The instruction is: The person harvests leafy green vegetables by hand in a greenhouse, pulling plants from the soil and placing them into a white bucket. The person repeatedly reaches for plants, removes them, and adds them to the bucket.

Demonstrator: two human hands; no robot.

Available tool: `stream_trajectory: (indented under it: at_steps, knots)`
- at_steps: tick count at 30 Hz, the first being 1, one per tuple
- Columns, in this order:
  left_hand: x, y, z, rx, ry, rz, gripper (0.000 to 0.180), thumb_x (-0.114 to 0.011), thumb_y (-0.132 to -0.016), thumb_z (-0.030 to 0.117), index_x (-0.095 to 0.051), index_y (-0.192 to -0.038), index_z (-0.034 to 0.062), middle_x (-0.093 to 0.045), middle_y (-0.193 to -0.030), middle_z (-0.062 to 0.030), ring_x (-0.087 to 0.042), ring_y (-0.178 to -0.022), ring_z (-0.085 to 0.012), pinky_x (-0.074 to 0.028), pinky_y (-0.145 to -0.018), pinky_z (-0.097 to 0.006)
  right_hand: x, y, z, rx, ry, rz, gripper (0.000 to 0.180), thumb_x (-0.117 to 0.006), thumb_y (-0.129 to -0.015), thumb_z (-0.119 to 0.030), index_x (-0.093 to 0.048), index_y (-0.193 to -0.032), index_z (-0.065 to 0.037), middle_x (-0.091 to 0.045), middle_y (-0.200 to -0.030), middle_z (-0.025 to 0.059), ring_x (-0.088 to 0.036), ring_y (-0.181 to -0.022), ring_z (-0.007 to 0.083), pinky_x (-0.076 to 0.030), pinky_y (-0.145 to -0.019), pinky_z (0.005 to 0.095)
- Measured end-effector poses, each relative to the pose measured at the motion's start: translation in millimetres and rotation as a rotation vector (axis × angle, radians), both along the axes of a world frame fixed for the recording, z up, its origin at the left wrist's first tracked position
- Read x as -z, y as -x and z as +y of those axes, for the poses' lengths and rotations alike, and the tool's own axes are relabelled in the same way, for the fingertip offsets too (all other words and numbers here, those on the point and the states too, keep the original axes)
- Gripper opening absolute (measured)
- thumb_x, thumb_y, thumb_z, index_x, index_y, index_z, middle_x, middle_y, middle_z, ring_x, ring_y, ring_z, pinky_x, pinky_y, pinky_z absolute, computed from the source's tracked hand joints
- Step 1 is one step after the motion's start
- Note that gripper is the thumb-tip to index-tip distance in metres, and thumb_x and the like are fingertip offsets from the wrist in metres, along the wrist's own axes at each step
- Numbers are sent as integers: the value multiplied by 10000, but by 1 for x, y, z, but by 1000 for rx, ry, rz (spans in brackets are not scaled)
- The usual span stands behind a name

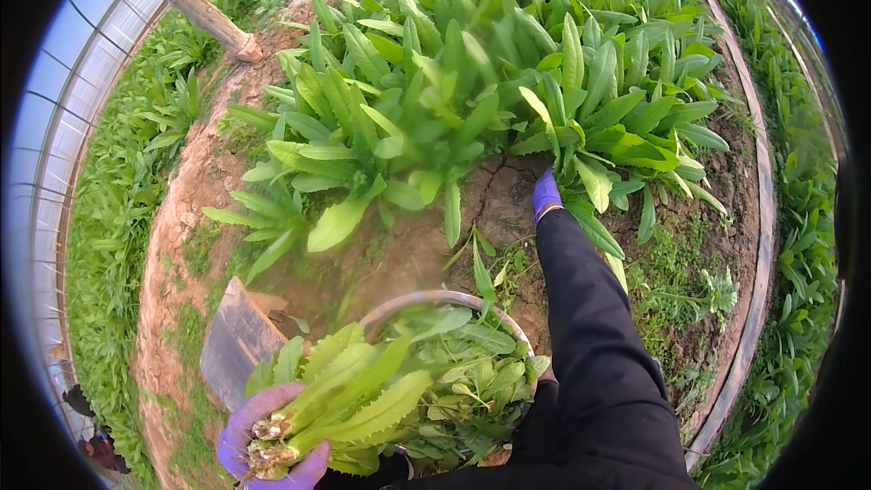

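Observation:
My left hand (259, 440), in a purple glove, grips a bunch of cut leafy greens (349, 395) by the stalk ends, low at the left. The bunch lies over a round metal basin (426, 299) holding more cut leaves. My right hand (545, 195), also purple-gloved with a black sleeve, reaches forward to the base of the growing leafy plants (435, 100) in the soil bed. Leaves cover most of its fingers, so I cannot see what it holds.
Cracked brown soil (494, 204) lies between basin and plants. A grey flat board (234, 340) sits left of the basin. A wooden post (190, 0) leans at the upper left. Weedy paths and a border edge (758, 245) flank the bed; greenhouse film curves at left.

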State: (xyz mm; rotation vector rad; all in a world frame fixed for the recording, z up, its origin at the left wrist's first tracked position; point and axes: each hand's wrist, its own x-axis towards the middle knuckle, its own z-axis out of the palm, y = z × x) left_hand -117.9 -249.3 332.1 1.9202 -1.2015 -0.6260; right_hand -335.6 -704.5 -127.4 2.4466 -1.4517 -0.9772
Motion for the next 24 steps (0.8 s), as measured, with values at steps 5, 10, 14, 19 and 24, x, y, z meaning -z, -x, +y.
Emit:
stream_trajectory:
  at_steps: [5, 10, 14, 19, 24]
  knots:
    - [-4, 1, 8, -11, 28, -16, 667, -762, -708, -65, -509, -1325, -63, -661, -1189, -192, -663, -1084, -269, -540, -953, -401, 0, -1, 8, -10, -57, 205, 339, -534, -973, -288, -720, -1239, -193, -685, -1280, 41, -650, -1159, 306, -482, -886, 599]
    - [-12, 4, 13, -24, 28, -63, 655, -785, -694, -40, -539, -1301, -66, -664, -1188, -185, -659, -1080, -259, -530, -961, -391, -37, 18, 20, 428, -227, -225, 384, -615, -919, -348, -721, -1209, -120, -691, -1259, 92, -654, -1168, 313, -515, -932, 468]
    - [-17, 5, 16, -56, -3, -98, 645, -804, -684, -13, -565, -1280, -67, -664, -1187, -177, -658, -1064, -248, -526, -948, -381, -42, 26, 20, 762, -273, -511, 450, -581, -918, -384, -685, -1261, -111, -632, -1349, 110, -600, -1252, 321, -478, -1018, 436]
    - [-12, 1, 22, -74, 4, -25, 648, -814, -702, 22, -543, -1285, -63, -652, -1185, -176, -647, -1056, -237, -522, -942, -372, -71, 34, 8, 402, -526, -280, 452, -515, -936, -359, -663, -1271, -93, -631, -1340, 131, -588, -1235, 362, -477, -997, 445]
    - [-6, -4, 37, 27, 194, 123, 620, -797, -693, -7, -554, -1262, -50, -677, -1146, -189, -680, -1016, -233, -536, -920, -358, -177, 33, 34, 294, -556, -797, 518, -639, -883, -307, -611, -1307, -11, -682, -1218, 170, -653, -1107, 308, -499, -961, 395]
